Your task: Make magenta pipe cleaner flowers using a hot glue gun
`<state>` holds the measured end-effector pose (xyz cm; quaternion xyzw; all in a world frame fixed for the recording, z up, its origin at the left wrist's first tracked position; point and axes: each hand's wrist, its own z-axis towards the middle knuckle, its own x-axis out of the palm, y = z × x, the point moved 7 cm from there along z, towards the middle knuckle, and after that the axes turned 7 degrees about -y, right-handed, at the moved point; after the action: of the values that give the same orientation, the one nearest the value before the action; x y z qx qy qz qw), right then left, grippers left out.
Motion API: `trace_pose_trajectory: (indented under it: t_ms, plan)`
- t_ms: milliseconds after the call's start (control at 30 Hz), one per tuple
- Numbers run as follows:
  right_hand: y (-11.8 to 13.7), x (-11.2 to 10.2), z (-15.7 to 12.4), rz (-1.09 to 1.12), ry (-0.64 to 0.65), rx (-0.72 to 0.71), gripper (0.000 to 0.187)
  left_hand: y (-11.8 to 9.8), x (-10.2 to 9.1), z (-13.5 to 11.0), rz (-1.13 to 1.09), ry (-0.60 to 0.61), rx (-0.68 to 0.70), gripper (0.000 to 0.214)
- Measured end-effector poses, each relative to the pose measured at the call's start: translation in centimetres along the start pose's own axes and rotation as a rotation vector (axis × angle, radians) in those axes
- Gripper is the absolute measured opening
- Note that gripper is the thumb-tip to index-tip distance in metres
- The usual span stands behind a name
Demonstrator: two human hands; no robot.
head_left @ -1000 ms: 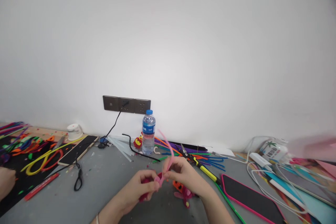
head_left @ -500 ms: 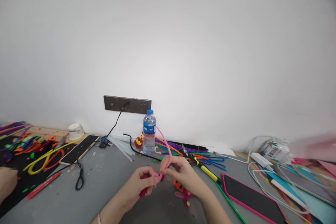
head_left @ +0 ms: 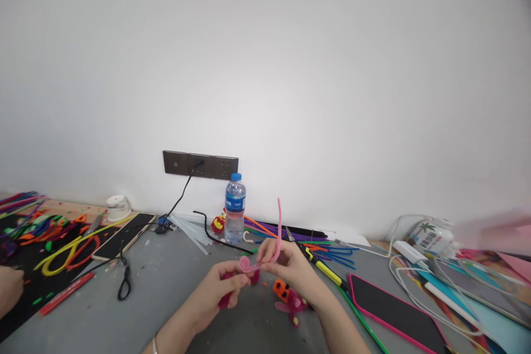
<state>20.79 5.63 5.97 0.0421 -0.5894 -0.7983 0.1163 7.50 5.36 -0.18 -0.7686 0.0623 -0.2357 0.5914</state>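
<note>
A light pink pipe cleaner [head_left: 279,227] rises from the fingertips of my right hand [head_left: 288,268], which pinches it. Its lower end curls into a small loop [head_left: 244,264] beside the fingertips of my left hand [head_left: 219,290]. My left hand is closed around a dark pink fuzzy piece [head_left: 225,301], mostly hidden by the fingers; I cannot tell whether the loop is joined to it. Just under my right hand, a small orange piece with black spots [head_left: 281,290] and a dark pink piece [head_left: 296,304] lie on the grey table [head_left: 153,310].
A water bottle [head_left: 235,210] stands behind my hands, by a red and yellow figure [head_left: 218,223]. Yellow-handled scissors [head_left: 323,271] and a pink-edged phone [head_left: 396,312] lie to the right. Another person's hand [head_left: 9,290] is at the left, near a red marker [head_left: 66,294].
The pink pipe cleaner has swung from leaning left to nearly upright, and its curled lower end now shows between my hands. Both hands stay in about the same place.
</note>
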Motion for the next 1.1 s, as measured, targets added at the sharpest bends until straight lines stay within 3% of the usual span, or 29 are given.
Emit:
trace_pose_trajectory:
  t_ms: [167,367,500,700,767,967,1100]
  plan:
    - [0.3,0.8,0.0,-0.075,0.016,-0.037,0.024,-0.2,-0.7,0.6,-0.194,-0.072,0.055,0.032]
    - [0.3,1.2,-0.3,-0.126,0.074,0.064,0.023,0.3,-0.9,0.6,-0.028,-0.09,0.037,0.034]
    - [0.1,1.0,-0.6,-0.169,0.121,0.103,0.021,0.9,0.1,-0.1,0.139,0.006,-0.048,0.029]
    - [-1.6,2.8,-2.0,-0.077,0.379,0.301,0.02,1.8,1.8,-1.7,0.341,0.263,-0.17,0.023]
    - [-1.3,2.8,-1.8,-0.02,0.353,0.299,0.02,1.6,1.6,-1.5,0.319,0.23,-0.151,0.024]
    - [0.9,0.4,-0.2,0.074,0.024,0.033,0.02,-0.1,0.0,0.2,-0.08,0.008,0.03,0.028]
    - [0.6,0.8,0.0,0.015,0.03,-0.016,0.021,-0.3,-0.6,0.6,-0.197,-0.061,0.06,0.031]
